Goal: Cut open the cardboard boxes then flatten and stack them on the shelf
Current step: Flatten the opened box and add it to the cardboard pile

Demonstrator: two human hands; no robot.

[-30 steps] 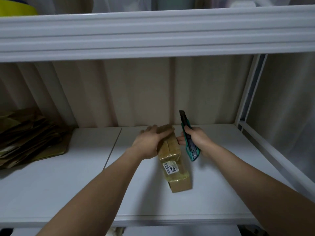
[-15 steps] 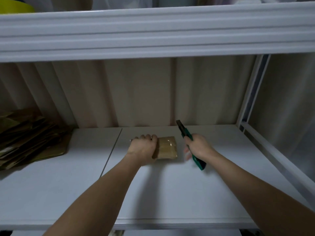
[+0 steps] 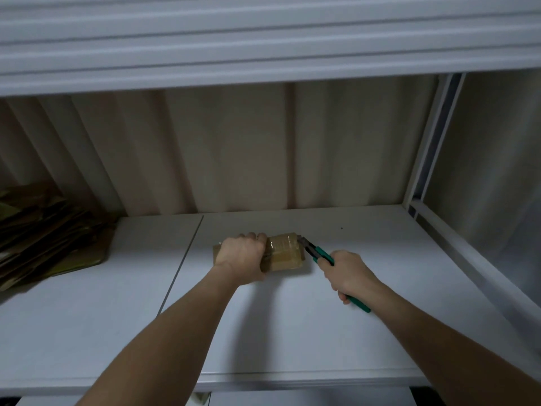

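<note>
A small brown cardboard box (image 3: 285,253) wrapped in clear tape lies on its side on the white shelf (image 3: 292,332), near the back. My left hand (image 3: 241,257) grips its left half from above, fingers curled over the far edge. My right hand (image 3: 347,273) holds a green utility knife (image 3: 317,254) whose blade tip touches the box's upper right corner. The knife's handle end sticks out behind my palm.
A pile of flattened brown cardboard (image 3: 49,230) sits at the shelf's left end against the back. A white upper shelf (image 3: 263,48) runs overhead. A white upright post (image 3: 424,159) and side rail bound the right side. A curtain hangs behind.
The box went from standing tilted in my left hand to lying on its side on the shelf. My right hand lowered the knife and brought the blade to the box's right corner.
</note>
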